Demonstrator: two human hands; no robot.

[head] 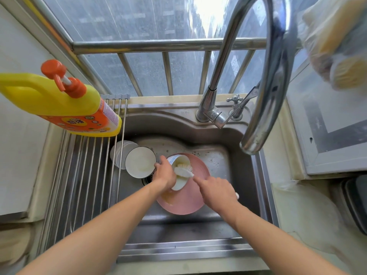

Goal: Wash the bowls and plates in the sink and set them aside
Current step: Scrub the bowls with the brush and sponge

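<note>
Left hand [164,174]: grips white bowl [179,180] over pink plate [186,197]
Right hand [215,190]: holds brush [183,170] inside bowl

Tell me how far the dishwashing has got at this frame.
Done: nothing clearly; no dishes sit on the drying rack, only the detergent bottle. In hand: the left hand holds a small white bowl tilted over the pink plate while the right hand scrubs it with a white dish brush. Left: the pink plate, the dark-rimmed white bowl and white dishes behind it, all in the sink.
</note>
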